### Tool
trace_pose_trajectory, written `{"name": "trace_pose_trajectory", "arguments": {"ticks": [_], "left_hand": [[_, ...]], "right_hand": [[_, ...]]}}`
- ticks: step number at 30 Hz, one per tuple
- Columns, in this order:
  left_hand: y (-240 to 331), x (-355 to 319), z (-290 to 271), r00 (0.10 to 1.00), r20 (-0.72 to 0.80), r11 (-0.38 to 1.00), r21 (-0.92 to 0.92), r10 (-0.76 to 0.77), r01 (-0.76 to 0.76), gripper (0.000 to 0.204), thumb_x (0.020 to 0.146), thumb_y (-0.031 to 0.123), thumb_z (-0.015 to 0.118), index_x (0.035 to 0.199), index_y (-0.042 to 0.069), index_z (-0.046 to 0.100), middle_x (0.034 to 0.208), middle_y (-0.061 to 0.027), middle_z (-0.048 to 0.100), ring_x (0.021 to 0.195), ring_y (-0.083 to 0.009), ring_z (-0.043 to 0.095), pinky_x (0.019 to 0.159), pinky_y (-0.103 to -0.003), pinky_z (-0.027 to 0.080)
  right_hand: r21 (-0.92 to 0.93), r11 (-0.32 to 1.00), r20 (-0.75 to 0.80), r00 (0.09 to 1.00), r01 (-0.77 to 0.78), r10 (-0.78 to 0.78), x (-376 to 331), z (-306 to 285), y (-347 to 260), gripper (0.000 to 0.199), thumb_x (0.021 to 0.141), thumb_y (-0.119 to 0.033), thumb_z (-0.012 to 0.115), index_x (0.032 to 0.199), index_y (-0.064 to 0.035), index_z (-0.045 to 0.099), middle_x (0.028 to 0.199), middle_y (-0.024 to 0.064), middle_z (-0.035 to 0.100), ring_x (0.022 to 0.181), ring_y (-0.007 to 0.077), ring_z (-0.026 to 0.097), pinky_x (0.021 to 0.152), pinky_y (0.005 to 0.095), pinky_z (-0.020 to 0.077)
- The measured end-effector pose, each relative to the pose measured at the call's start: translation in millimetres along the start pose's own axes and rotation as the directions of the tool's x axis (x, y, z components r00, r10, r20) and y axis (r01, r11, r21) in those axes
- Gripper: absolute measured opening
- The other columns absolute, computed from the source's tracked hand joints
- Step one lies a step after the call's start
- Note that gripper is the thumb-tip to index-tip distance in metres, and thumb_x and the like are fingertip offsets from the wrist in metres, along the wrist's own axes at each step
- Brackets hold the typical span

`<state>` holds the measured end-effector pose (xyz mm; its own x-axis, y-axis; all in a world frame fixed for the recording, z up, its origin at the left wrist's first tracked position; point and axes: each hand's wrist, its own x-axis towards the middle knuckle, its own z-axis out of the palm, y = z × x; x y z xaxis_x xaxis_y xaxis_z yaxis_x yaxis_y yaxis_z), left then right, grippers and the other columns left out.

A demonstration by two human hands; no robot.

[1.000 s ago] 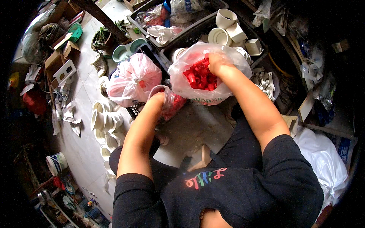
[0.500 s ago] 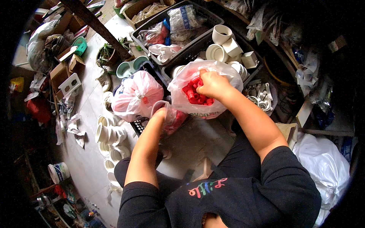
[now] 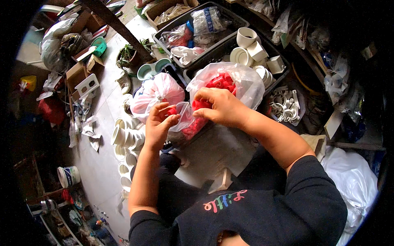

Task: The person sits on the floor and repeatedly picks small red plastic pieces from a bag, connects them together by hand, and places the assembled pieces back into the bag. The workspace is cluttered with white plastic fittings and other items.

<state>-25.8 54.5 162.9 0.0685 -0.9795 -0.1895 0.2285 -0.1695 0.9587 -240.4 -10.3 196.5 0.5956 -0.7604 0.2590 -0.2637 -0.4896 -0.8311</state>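
Right hand [image 3: 223,108] pinches a red fitting [image 3: 200,105], partly covered by my fingers, at the near left edge of the open bag [image 3: 249,88]. Left hand [image 3: 159,125] half-curled; a red piece [image 3: 171,111] shows by its fingertips, can't tell from here if it's gripped. Bag's lower part hides behind my right hand; red pieces [image 3: 223,81] inside blur together. Tied bag [image 3: 155,96] contents: unclear. Pale tiled floor [image 3: 98,180], white fittings [image 3: 128,137] lined up at left, black crate [image 3: 223,41] beyond, white sack [image 3: 349,176] fading into darkness at right.
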Motion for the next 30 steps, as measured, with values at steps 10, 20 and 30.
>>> {"name": "trace_pose_trajectory", "arguments": {"ticks": [10, 20, 30], "left_hand": [[-6, -33, 4, 0.997, 0.07, 0.99, -0.143, -0.007, 0.017, 0.031, 0.077, 0.006, 0.061, 0.106, 0.002, 0.051, 0.093, -0.0066, 0.06, 0.075, -0.0108, 0.056, 0.062, -0.022, 0.046], [-7, -35, 7, 0.997, 0.044, 0.968, -0.239, -0.066, 0.075, 0.016, 0.079, 0.007, 0.058, 0.094, 0.002, 0.053, 0.082, -0.0062, 0.058, 0.065, -0.0105, 0.056, 0.056, -0.021, 0.048], [3, -32, 7, 0.991, 0.017, 0.975, -0.174, -0.134, 0.135, 0.036, 0.084, 0.007, 0.053, 0.118, 0.0, 0.045, 0.099, -0.0077, 0.057, 0.081, -0.0114, 0.056, 0.073, -0.023, 0.047]], "right_hand": [[0.147, 0.989, 0.102, 0.995, -0.007, -0.008, -6, 25, -14, 0.03, 0.068, -0.014, 0.068, 0.092, -0.0028, 0.056, 0.082, 0.011, 0.058, 0.075, 0.0225, 0.057, 0.067, 0.0294, 0.0444], [-0.013, 0.988, 0.108, 0.983, 0.154, -0.151, -3, 41, -14, 0.03, 0.067, -0.011, 0.067, 0.094, -0.0054, 0.058, 0.083, 0.0088, 0.059, 0.079, 0.026, 0.056, 0.069, 0.0326, 0.0456], [-0.045, 0.991, 0.022, 0.992, 0.123, -0.123, -1, 44, -12, 0.028, 0.067, -0.011, 0.066, 0.094, -0.0056, 0.058, 0.085, 0.011, 0.058, 0.08, 0.0272, 0.056, 0.07, 0.0333, 0.046]]}}
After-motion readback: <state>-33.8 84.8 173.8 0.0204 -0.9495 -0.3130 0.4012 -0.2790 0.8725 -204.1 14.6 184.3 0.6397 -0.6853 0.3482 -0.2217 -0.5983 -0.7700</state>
